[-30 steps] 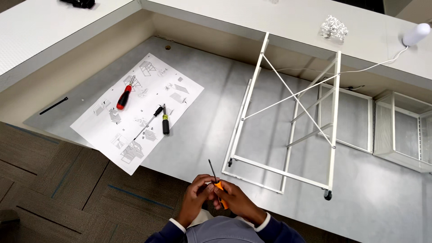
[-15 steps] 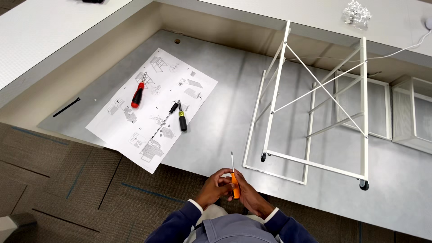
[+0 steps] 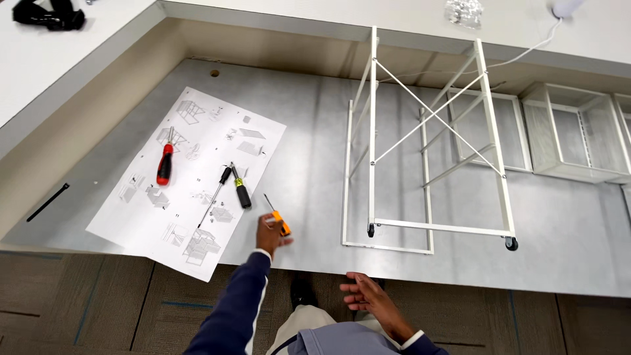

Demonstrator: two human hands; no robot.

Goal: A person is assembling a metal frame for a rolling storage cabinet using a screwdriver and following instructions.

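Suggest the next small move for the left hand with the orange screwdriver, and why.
Probably set it down and let go: the left hand holds the orange screwdriver low over the mat beside the instruction sheet, where the other screwdrivers lie; the right hand is empty.
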